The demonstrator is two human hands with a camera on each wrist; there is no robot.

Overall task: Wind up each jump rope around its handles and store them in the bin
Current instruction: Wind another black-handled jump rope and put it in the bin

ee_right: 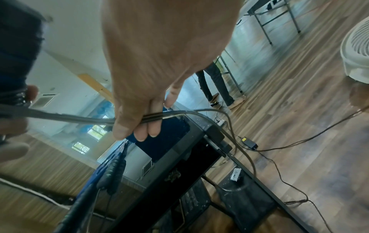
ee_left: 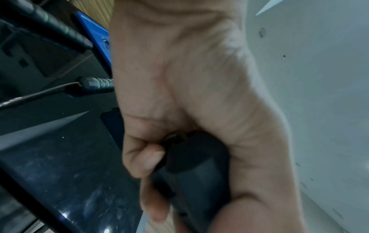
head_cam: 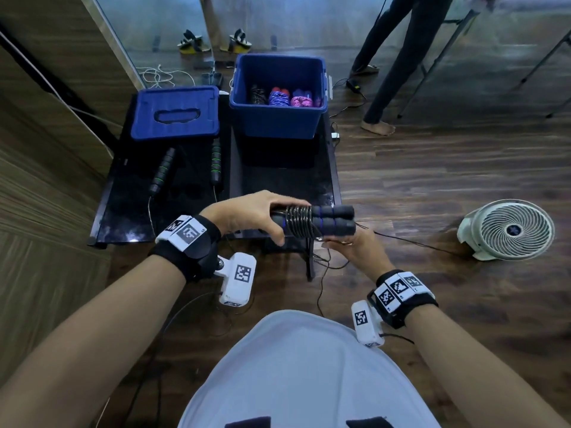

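Note:
My left hand (head_cam: 262, 216) grips two black foam handles with blue rings (head_cam: 330, 219), held together level above the table's front edge; the handle ends (ee_left: 191, 167) show in its fist. Several turns of thin dark cord (head_cam: 299, 220) wrap their middle. My right hand (head_cam: 349, 245) sits just below the handles' right end and pinches the doubled cord (ee_right: 151, 117) between thumb and fingers; its loose tail (head_cam: 411, 240) trails down to the floor. A second rope with green-ringed black handles (head_cam: 162, 169) lies unwound on the table. The blue bin (head_cam: 278, 97) stands at the table's back and holds several wound ropes.
The bin's blue lid (head_cam: 176, 112) lies on the black table (head_cam: 278, 177) left of the bin. A white fan (head_cam: 509, 230) stands on the wooden floor to the right. Power cables and an adapter (ee_right: 249, 142) run over the floor. A person's legs (head_cam: 386, 66) stand behind the bin.

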